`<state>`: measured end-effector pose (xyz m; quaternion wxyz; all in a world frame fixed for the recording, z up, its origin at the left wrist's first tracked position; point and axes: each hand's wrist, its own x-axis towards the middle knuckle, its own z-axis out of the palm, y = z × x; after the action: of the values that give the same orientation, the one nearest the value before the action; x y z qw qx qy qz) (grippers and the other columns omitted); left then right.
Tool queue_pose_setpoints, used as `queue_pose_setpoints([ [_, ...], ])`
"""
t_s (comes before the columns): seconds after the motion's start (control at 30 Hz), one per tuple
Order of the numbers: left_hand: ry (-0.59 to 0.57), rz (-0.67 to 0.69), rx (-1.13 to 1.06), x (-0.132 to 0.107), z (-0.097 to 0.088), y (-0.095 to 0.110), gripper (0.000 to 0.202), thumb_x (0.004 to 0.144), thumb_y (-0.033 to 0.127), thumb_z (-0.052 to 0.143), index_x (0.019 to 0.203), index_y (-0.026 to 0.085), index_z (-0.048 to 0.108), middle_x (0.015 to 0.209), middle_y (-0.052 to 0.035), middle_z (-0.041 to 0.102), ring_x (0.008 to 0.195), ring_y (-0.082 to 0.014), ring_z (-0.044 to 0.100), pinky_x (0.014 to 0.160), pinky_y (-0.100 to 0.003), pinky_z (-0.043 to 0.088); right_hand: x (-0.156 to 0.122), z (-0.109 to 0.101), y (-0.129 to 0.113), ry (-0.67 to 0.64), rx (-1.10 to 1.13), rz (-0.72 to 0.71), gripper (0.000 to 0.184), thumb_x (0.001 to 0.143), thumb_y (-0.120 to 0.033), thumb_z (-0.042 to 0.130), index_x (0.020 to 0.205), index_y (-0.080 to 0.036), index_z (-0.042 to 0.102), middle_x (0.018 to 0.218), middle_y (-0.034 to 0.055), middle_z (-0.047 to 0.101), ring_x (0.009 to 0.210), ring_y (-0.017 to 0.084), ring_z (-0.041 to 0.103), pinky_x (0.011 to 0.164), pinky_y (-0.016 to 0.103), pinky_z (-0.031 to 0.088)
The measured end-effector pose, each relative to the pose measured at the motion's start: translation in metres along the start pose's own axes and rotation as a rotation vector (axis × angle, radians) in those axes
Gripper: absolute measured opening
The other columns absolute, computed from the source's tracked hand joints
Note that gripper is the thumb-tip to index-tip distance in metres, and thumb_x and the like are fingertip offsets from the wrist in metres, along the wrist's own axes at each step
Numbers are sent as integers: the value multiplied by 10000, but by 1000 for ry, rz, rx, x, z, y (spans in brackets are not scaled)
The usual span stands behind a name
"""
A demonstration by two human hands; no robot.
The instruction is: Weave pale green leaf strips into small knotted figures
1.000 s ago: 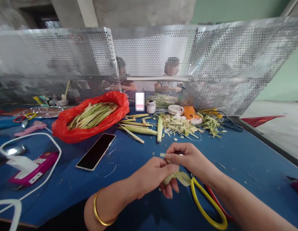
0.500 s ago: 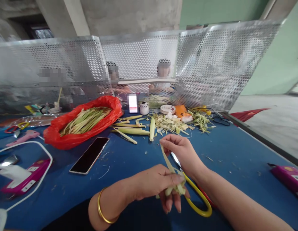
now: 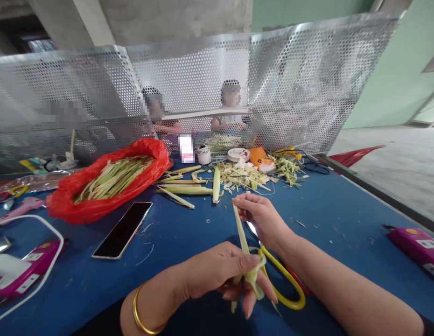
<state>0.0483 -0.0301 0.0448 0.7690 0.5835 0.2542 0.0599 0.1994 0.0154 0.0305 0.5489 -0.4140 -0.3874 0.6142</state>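
My left hand [image 3: 222, 270], with a gold bangle at the wrist, is closed round a short pale green stalk [image 3: 252, 279] low in the middle of the view. My right hand [image 3: 261, 215] pinches the top end of a thin strip [image 3: 240, 231] peeled from that stalk and holds it stretched upward. Yellow-handled scissors [image 3: 287, 284] lie on the blue table [image 3: 343, 233] right under both hands.
A red bag of stalks [image 3: 108, 179] sits at back left, with a black phone [image 3: 122, 223] in front of it. Loose stalks and trimmings [image 3: 245, 175] lie at the back. Pink devices rest at the left [image 3: 24, 268] and right [image 3: 418, 242]. A perforated metal screen [image 3: 203, 88] with people behind closes the far side.
My right hand has pulled a strip up and away from the stalk, so the strip now stretches between both hands. The view has shifted to the right.
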Motion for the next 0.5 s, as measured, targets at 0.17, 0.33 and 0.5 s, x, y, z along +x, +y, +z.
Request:
queue_pose_setpoints([
  [0.17, -47, 39, -35, -2, -1, -3, 678, 941, 589, 309, 972, 77, 753, 558, -37, 578, 357, -66, 305, 378, -250, 157, 1, 1, 9, 55, 35, 5, 276, 625, -354, 796, 601, -158, 604, 517, -39, 532, 464, 72, 439, 490, 222, 315],
  [0.33, -107, 34, -101, -4, -3, -5, 775, 938, 628, 207, 943, 79, 752, 554, -54, 589, 342, -76, 277, 390, -279, 130, 3, 2, 13, 104, 80, -49, 279, 630, -374, 799, 629, -162, 618, 540, -36, 538, 478, 78, 433, 498, 229, 336],
  [0.5, -39, -18, -155, -9, -4, -2, 808, 925, 659, 169, 890, 103, 754, 539, -60, 601, 361, -90, 243, 426, -296, 108, 6, -1, 7, 154, 99, -108, 294, 608, -386, 810, 633, -175, 606, 564, -40, 542, 503, 81, 442, 519, 230, 362],
])
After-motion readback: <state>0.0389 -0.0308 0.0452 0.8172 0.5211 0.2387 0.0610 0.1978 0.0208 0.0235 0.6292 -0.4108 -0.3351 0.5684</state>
